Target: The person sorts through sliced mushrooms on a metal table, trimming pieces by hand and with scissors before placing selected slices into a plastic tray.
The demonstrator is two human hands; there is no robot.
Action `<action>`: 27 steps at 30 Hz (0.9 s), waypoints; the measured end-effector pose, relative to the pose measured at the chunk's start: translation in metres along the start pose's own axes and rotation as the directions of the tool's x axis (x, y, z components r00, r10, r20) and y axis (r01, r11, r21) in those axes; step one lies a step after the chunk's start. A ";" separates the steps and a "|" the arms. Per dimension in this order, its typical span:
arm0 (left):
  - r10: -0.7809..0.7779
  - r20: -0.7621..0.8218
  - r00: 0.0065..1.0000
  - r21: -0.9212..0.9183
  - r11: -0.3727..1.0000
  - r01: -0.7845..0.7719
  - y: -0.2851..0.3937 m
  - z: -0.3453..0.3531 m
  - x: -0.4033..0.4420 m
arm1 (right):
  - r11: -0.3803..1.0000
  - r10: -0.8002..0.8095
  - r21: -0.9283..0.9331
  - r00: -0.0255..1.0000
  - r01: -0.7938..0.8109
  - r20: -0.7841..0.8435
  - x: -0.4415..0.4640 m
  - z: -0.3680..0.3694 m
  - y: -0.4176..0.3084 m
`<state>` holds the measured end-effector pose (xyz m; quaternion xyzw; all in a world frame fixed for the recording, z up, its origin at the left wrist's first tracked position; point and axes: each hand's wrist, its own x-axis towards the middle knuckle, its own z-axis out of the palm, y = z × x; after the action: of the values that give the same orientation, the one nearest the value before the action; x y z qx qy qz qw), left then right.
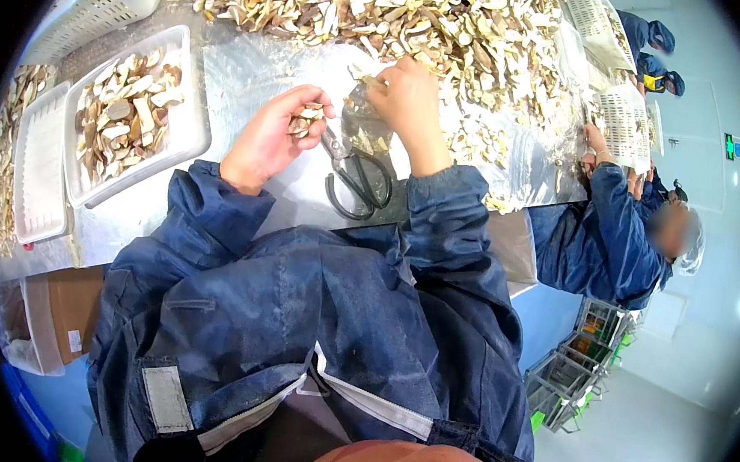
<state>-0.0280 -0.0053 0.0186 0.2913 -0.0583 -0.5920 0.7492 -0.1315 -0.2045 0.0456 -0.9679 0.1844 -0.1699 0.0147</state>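
The left hand [275, 134] is partly curled around sliced mushroom pieces [306, 120].

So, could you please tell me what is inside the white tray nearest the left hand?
The tray holds a heap of pale and brown slices that look like mushroom. Whatever lies beneath the top pieces is covered.

Table [243, 76], centre: bare metal look, glossy, glare patches. Scissors [361, 187], centre: smooth dark handles, plastic-looking; blades metallic. Tray [192, 107], left: whitish plastic, smooth, semi-glossy. Basket [102, 19], upper left: perforated white plastic. Jacket [288, 302], lower centre: dark-blue cloth, creased, mostly matt. Box [68, 309], lower left: brown cardboard, matt.
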 end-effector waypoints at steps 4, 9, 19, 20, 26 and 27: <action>0.017 -0.004 1.000 0.011 1.000 -0.017 0.000 0.002 -0.002 | 0.991 0.055 0.122 0.998 -0.052 -0.019 -0.013 -0.008 -0.013; 0.051 -0.061 0.997 0.019 0.999 -0.050 0.001 0.004 -0.003 | 0.831 0.317 0.438 0.939 -0.342 0.131 -0.025 -0.010 -0.004; 0.133 -0.111 0.985 -0.017 0.991 -0.135 0.004 -0.008 0.004 | 0.921 0.041 0.373 0.980 -0.114 0.197 -0.042 -0.020 -0.025; 0.134 -0.102 0.986 -0.011 0.991 -0.136 0.004 -0.006 0.003 | 0.940 0.012 0.333 0.982 -0.075 0.186 -0.043 -0.018 -0.026; 0.136 -0.117 0.984 0.024 0.991 -0.134 0.003 -0.002 0.001 | 0.862 0.253 0.403 0.950 -0.308 0.184 -0.049 -0.010 -0.018; 0.133 -0.122 0.984 0.034 0.991 -0.130 0.004 -0.002 0.000 | 0.850 0.296 0.407 0.942 -0.335 0.158 -0.050 -0.008 -0.016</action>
<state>-0.0241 -0.0045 0.0192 0.3325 -0.0386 -0.5213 0.7850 -0.1723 -0.1717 0.0381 -0.9040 0.2981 -0.1577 0.2627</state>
